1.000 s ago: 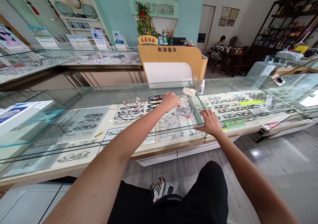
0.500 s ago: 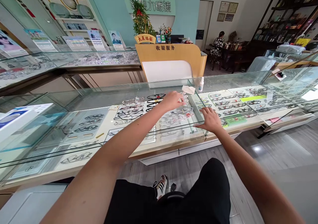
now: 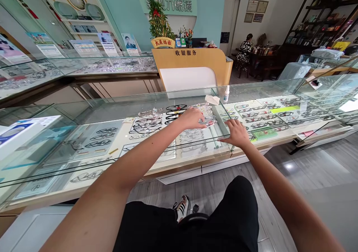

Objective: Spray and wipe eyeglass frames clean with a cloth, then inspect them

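Observation:
My left hand point(image 3: 192, 118) reaches over the glass display case point(image 3: 201, 161) with its fingers bent and closed at the end of a pair of clear-framed eyeglasses point(image 3: 210, 123). Part of that pair is hidden by the hand. Light frames point(image 3: 192, 137) lie in a column just below it, and dark-framed eyeglasses point(image 3: 175, 107) lie to its left. Farther left are more thin frames point(image 3: 147, 123). My right hand point(image 3: 237, 133) rests on the case's front glass edge near the divider, fingers spread, holding nothing.
A small white spray bottle point(image 3: 226, 94) and a white cloth or tissue point(image 3: 212, 100) are on the glass behind my hands. More eyeglasses point(image 3: 261, 116) fill the section to the right. A white box point(image 3: 24, 132) stands at the left. Beyond is a wooden counter point(image 3: 223, 63); a person point(image 3: 244, 50) sits farther back.
My left hand has moved slightly down and toward me, onto the clear-framed eyeglasses. My right hand stays at the glass edge.

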Available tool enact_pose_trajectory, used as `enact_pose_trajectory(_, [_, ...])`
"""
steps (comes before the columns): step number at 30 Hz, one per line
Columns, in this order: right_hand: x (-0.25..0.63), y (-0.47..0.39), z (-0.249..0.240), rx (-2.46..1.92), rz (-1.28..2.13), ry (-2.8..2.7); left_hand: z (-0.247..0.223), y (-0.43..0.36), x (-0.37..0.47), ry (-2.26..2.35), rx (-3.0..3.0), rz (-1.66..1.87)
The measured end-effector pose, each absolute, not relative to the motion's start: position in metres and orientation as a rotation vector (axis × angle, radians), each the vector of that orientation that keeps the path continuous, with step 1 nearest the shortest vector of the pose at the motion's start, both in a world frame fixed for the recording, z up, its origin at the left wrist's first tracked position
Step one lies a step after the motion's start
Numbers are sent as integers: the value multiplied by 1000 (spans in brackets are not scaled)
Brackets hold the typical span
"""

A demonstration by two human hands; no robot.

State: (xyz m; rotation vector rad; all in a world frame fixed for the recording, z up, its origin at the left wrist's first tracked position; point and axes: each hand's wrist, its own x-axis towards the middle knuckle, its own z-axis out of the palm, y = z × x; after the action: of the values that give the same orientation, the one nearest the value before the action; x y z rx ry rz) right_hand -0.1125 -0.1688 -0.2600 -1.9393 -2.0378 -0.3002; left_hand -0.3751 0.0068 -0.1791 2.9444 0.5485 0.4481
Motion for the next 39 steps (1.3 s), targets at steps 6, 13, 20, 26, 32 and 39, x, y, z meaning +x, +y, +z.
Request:
enact_pose_trajectory(6, [-113,-169,-259,-1931,-311,-2033,-171,16,-369,638,2958,326])
enact_pose_trajectory(13, [-115,-170,-259,-1914,-316,-2040,-178,7,-364,623,2995,299])
enact_pose_trajectory(20, [-117,-171,-259,-1922,-319,-2035,-179,-3,-363,632,2842,413])
enact_pose_trajectory(26, [-120,-172,-259,-1905,-322,-2040,-155,13,-406,434,2171,770])
enact_pose_trajectory(32, [-120,-174,-261,-1861,-352,-2035,-157,43,-442,513,1489,1169])
enact_pose_trajectory(39, [-115,-181,-247,-1716,-119,-2052,-165,51,-461,478,1285,1261])
